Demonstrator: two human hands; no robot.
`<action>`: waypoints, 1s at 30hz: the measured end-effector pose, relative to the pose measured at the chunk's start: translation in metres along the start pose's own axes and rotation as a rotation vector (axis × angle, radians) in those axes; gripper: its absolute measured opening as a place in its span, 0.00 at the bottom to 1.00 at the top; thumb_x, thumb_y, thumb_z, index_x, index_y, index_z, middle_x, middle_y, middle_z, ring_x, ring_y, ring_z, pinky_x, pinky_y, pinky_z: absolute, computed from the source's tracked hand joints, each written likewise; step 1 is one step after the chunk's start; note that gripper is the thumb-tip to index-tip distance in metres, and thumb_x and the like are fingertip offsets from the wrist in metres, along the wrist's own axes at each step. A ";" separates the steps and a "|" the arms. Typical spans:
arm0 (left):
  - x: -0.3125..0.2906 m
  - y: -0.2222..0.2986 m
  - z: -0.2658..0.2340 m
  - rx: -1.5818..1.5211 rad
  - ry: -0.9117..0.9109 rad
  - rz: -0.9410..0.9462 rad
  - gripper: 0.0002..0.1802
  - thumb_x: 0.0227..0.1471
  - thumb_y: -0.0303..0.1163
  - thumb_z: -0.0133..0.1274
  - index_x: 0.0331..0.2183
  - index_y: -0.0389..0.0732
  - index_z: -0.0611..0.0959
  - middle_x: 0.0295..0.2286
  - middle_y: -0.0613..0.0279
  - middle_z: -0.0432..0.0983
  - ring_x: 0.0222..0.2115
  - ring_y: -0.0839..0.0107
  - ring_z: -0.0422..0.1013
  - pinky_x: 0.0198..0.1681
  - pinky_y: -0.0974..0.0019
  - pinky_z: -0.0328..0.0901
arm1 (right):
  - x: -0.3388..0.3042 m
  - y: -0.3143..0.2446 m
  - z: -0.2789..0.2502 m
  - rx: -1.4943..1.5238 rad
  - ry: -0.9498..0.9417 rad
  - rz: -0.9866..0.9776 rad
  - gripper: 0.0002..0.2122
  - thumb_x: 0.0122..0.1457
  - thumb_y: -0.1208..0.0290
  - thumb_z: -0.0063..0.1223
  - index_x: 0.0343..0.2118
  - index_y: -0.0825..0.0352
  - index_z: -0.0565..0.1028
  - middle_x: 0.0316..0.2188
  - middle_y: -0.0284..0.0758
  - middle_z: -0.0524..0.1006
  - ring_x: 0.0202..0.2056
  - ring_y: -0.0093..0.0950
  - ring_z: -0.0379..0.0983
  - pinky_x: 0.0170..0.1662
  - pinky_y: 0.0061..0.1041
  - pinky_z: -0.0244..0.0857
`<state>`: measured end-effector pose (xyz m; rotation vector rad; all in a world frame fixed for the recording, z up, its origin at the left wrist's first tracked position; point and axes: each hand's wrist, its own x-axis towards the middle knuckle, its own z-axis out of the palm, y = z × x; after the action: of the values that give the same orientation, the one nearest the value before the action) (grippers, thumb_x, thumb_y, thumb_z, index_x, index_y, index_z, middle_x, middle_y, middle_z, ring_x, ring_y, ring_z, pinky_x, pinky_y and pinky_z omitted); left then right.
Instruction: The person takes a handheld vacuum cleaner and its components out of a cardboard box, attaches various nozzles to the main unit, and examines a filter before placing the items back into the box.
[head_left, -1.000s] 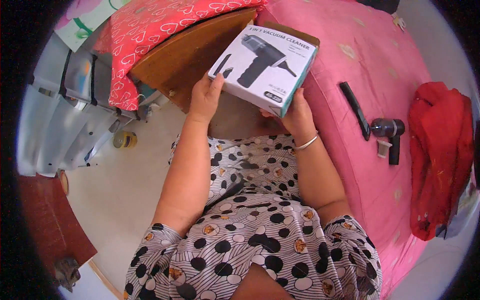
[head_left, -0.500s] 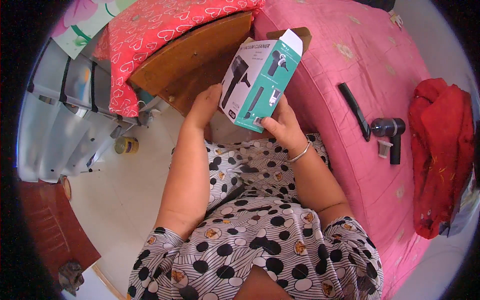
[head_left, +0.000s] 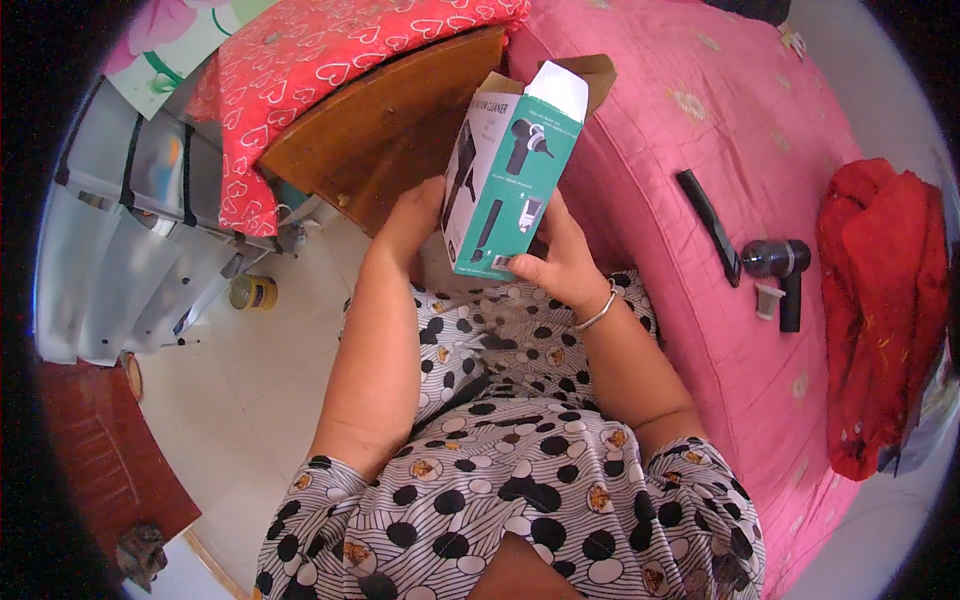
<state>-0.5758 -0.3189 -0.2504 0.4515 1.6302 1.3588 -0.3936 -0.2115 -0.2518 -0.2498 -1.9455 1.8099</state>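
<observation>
At far left, grey translucent plastic drawers point(head_left: 90, 240) stand beside a pale floor point(head_left: 225, 400), where a yellow cylindrical can point(head_left: 253, 292) rests. In the middle, your left hand point(head_left: 412, 225) holds the left side of a white and teal rectangular cardboard box point(head_left: 512, 200); its fingertips are hidden. The box is raised beyond your lap, tilted, a teal side showing and the flaps point(head_left: 558, 90) at its far end open. Your right hand point(head_left: 565, 260) grips its lower right edge, thumb on the teal face. Further right, on a pink quilted bed point(head_left: 700, 350), lie a long black plastic nozzle point(head_left: 711, 226), a black pistol-shaped handheld vacuum point(head_left: 790, 268), a small pale ribbed filter point(head_left: 768, 301) and a crumpled red cloth point(head_left: 875, 300). The step in hand looks like handling the opened box; its inside cannot be seen. Your next move seems to call for one hand steadying it, open end up, while the other comes free.
</observation>
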 end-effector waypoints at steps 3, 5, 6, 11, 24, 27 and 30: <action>-0.001 0.001 -0.001 0.010 0.006 0.004 0.22 0.53 0.46 0.41 0.39 0.40 0.80 0.36 0.62 0.75 0.38 0.71 0.68 0.44 0.66 0.61 | 0.001 0.002 0.002 -0.049 0.019 -0.036 0.53 0.41 0.48 0.66 0.62 0.73 0.46 0.59 0.47 0.57 0.61 0.37 0.53 0.61 0.32 0.47; -0.002 0.002 -0.003 0.038 0.026 0.019 0.22 0.53 0.46 0.41 0.39 0.40 0.80 0.36 0.62 0.75 0.38 0.71 0.68 0.44 0.66 0.61 | 0.002 0.005 0.004 -0.057 0.030 -0.054 0.53 0.41 0.47 0.65 0.62 0.73 0.46 0.59 0.48 0.57 0.61 0.38 0.53 0.61 0.32 0.47; -0.008 0.011 0.001 0.059 0.039 -0.027 0.23 0.56 0.45 0.39 0.42 0.39 0.78 0.40 0.60 0.74 0.41 0.70 0.68 0.47 0.65 0.60 | 0.002 0.007 0.003 -0.063 0.036 -0.066 0.53 0.41 0.46 0.65 0.62 0.73 0.46 0.59 0.48 0.58 0.61 0.38 0.53 0.61 0.32 0.47; -0.003 0.003 -0.006 0.093 0.010 0.005 0.25 0.60 0.46 0.36 0.46 0.38 0.77 0.44 0.56 0.74 0.43 0.68 0.68 0.49 0.64 0.60 | 0.004 0.009 0.003 -0.074 0.033 -0.084 0.53 0.41 0.45 0.64 0.62 0.72 0.46 0.59 0.48 0.58 0.60 0.39 0.54 0.61 0.32 0.47; 0.009 -0.006 -0.010 0.113 0.020 0.005 0.23 0.57 0.44 0.37 0.41 0.37 0.78 0.37 0.61 0.75 0.36 0.71 0.69 0.42 0.68 0.62 | 0.005 0.011 0.002 -0.047 0.024 -0.083 0.52 0.42 0.46 0.65 0.62 0.72 0.47 0.59 0.48 0.58 0.61 0.37 0.54 0.61 0.32 0.47; 0.008 -0.004 -0.009 0.131 0.016 -0.001 0.24 0.56 0.44 0.37 0.41 0.37 0.78 0.37 0.61 0.75 0.36 0.70 0.68 0.42 0.68 0.62 | 0.005 0.011 0.000 -0.054 0.018 -0.083 0.52 0.42 0.46 0.65 0.62 0.72 0.47 0.59 0.47 0.58 0.61 0.37 0.53 0.62 0.32 0.47; 0.009 -0.006 -0.007 0.073 0.015 0.009 0.23 0.56 0.45 0.38 0.40 0.38 0.79 0.36 0.62 0.75 0.35 0.71 0.68 0.41 0.68 0.62 | 0.005 0.010 0.000 -0.058 0.011 -0.092 0.51 0.42 0.47 0.65 0.62 0.71 0.48 0.60 0.46 0.58 0.61 0.37 0.53 0.62 0.33 0.47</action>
<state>-0.5843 -0.3182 -0.2597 0.4935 1.6959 1.3157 -0.4001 -0.2085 -0.2609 -0.1851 -1.9704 1.6924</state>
